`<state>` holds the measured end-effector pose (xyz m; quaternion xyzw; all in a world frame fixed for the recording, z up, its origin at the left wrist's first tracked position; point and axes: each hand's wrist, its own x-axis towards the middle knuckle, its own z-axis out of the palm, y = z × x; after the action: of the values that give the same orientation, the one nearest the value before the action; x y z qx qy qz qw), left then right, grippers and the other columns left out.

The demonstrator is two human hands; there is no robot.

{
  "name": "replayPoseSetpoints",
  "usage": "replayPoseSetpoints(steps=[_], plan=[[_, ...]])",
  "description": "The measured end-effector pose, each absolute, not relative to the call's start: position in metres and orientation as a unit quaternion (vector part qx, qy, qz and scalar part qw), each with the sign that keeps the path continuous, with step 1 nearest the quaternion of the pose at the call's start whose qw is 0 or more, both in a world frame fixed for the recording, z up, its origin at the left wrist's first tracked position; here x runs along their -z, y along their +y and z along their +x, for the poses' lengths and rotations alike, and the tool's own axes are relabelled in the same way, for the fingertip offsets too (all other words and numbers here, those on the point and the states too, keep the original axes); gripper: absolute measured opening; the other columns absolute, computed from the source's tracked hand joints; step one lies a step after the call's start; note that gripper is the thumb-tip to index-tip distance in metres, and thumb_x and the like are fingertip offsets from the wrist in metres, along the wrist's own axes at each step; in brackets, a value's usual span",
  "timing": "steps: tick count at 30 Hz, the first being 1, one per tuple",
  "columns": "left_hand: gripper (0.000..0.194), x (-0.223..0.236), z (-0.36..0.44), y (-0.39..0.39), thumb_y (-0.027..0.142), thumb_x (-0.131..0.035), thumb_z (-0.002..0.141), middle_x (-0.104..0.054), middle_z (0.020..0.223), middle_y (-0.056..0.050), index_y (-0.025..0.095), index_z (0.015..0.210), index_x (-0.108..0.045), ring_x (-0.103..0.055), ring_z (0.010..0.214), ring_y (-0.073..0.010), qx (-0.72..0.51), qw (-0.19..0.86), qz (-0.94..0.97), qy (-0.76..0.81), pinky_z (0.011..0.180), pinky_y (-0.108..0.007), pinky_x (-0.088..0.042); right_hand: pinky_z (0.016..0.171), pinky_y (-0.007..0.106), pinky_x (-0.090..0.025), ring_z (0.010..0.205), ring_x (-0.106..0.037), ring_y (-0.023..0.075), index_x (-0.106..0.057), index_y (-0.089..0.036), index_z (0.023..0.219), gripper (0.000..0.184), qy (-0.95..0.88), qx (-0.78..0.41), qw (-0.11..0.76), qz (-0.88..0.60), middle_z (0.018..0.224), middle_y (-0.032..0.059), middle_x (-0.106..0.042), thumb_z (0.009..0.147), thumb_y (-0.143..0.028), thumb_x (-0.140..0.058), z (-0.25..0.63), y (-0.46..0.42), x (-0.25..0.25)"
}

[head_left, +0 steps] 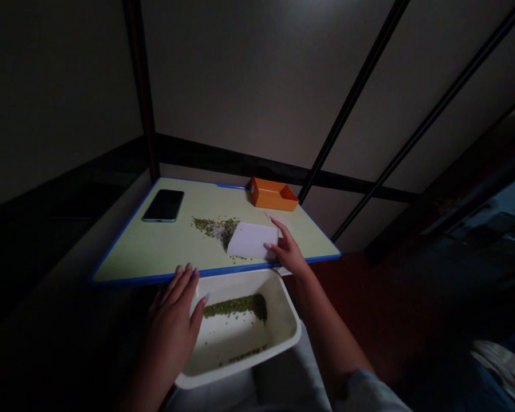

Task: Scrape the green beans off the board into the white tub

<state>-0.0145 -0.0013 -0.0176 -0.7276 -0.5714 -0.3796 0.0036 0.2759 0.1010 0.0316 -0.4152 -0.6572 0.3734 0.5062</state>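
My right hand (288, 249) grips a flat white scraper-like sheet (252, 240) by its right end, thumb on top. The sheet lies low over the table, its left edge against scattered small green and dark grains (214, 228). Below the table's front edge, a white plastic tub (289, 320) holds a band of similar green grains (236, 306) along its far side. My left hand (175, 312) lies over the tub's left corner with its fingers stretched toward the table edge. Its thumb reaches over the inside of the tub.
The pale green table (133, 252) has a blue rim. A black-screened phone (163, 206) lies at its left, and an orange open box (274, 197) stands at the back right. Behind is a panelled wall (257, 86). The room is dim.
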Motion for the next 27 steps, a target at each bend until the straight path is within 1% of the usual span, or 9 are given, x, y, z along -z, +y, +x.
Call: replayPoseSetpoints(steps=[5, 8, 10, 13, 15, 17, 20, 23, 27], plan=[[0.056, 0.020, -0.015, -0.001, 0.048, -0.035, 0.096, -0.056, 0.147, -0.016, 0.014, 0.134, -0.058, -0.045, 0.143, -0.0289, 0.379, 0.010, -0.734, -0.563, 0.113, -0.051, -0.044, 0.050, 0.022, -0.044, 0.059, -0.058, 0.0148, -0.046, -0.025, 0.142, 0.071, -0.654, -0.416, 0.482, -0.409, 0.079, -0.0011, -0.065, 0.079, -0.042, -0.073, 0.271, 0.109, -0.035], [0.054, 0.021, -0.016, 0.000, 0.047, -0.037, 0.096, -0.057, 0.145, -0.016, 0.014, 0.133, -0.059, -0.047, 0.142, -0.0283, 0.386, 0.023, -0.737, -0.554, 0.113, -0.050, -0.045, 0.051, 0.022, -0.044, 0.062, -0.059, 0.0152, -0.045, -0.026, 0.144, 0.075, -0.644, -0.432, 0.489, -0.399, 0.081, -0.0009, -0.065, 0.077, -0.037, -0.076, 0.267, 0.111, -0.035], [0.054, 0.021, -0.016, 0.001, 0.046, -0.038, 0.096, -0.059, 0.144, -0.016, 0.014, 0.132, -0.060, -0.048, 0.141, -0.0281, 0.390, 0.035, -0.740, -0.547, 0.112, -0.049, -0.046, 0.050, 0.021, -0.042, 0.062, -0.058, 0.0145, -0.048, -0.026, 0.141, 0.071, -0.639, -0.437, 0.497, -0.393, 0.081, -0.0008, -0.064, 0.076, -0.033, -0.077, 0.266, 0.112, -0.034], [0.054, 0.021, -0.017, 0.001, 0.046, -0.038, 0.096, -0.059, 0.143, -0.017, 0.013, 0.132, -0.059, -0.050, 0.140, -0.0294, 0.391, 0.049, -0.744, -0.540, 0.110, -0.050, -0.048, 0.049, 0.020, -0.038, 0.060, -0.055, 0.0130, -0.052, -0.027, 0.136, 0.063, -0.637, -0.438, 0.497, -0.395, 0.079, -0.0019, -0.062, 0.078, -0.030, -0.075, 0.266, 0.113, -0.031], [0.054, 0.020, -0.018, 0.001, 0.045, -0.037, 0.096, -0.060, 0.142, -0.017, 0.012, 0.132, -0.059, -0.050, 0.139, -0.0300, 0.392, 0.057, -0.746, -0.536, 0.108, -0.051, -0.049, 0.050, 0.020, -0.039, 0.062, -0.054, 0.0130, -0.053, -0.027, 0.135, 0.060, -0.640, -0.429, 0.498, -0.398, 0.081, -0.0017, -0.063, 0.078, -0.029, -0.075, 0.266, 0.113, -0.030], [0.054, 0.020, -0.018, 0.001, 0.045, -0.037, 0.096, -0.061, 0.141, -0.017, 0.011, 0.131, -0.060, -0.051, 0.138, -0.0299, 0.394, 0.063, -0.746, -0.533, 0.108, -0.050, -0.050, 0.056, 0.022, -0.045, 0.069, -0.057, 0.0143, -0.055, -0.027, 0.133, 0.058, -0.649, -0.406, 0.506, -0.397, 0.091, 0.0006, -0.065, 0.078, -0.029, -0.074, 0.267, 0.114, -0.029], [0.053, 0.020, -0.018, 0.002, 0.046, -0.037, 0.096, -0.062, 0.140, -0.016, 0.012, 0.129, -0.061, -0.052, 0.137, -0.0291, 0.397, 0.067, -0.745, -0.533, 0.108, -0.048, -0.050, 0.076, 0.029, -0.052, 0.091, -0.062, 0.0185, -0.058, -0.026, 0.132, 0.054, -0.671, -0.356, 0.519, -0.392, 0.119, 0.0057, -0.065, 0.079, -0.027, -0.071, 0.267, 0.116, -0.027], [0.053, 0.021, -0.017, 0.002, 0.046, -0.037, 0.096, -0.062, 0.140, -0.016, 0.013, 0.129, -0.062, -0.051, 0.138, -0.0288, 0.396, 0.065, -0.743, -0.536, 0.109, -0.048, -0.049, 0.095, 0.035, -0.051, 0.111, -0.060, 0.0227, -0.058, -0.024, 0.134, 0.055, -0.691, -0.315, 0.516, -0.397, 0.139, 0.0079, -0.057, 0.080, -0.025, -0.068, 0.266, 0.117, -0.026], [0.054, 0.022, -0.017, 0.003, 0.046, -0.037, 0.095, -0.060, 0.142, -0.017, 0.012, 0.130, -0.061, -0.050, 0.139, -0.0307, 0.386, 0.058, -0.742, -0.545, 0.108, -0.052, -0.049, 0.109, 0.040, -0.044, 0.124, -0.056, 0.0250, -0.055, -0.024, 0.140, 0.057, -0.712, -0.289, 0.494, -0.407, 0.145, 0.0078, -0.055, 0.084, -0.024, -0.064, 0.267, 0.117, -0.025]])
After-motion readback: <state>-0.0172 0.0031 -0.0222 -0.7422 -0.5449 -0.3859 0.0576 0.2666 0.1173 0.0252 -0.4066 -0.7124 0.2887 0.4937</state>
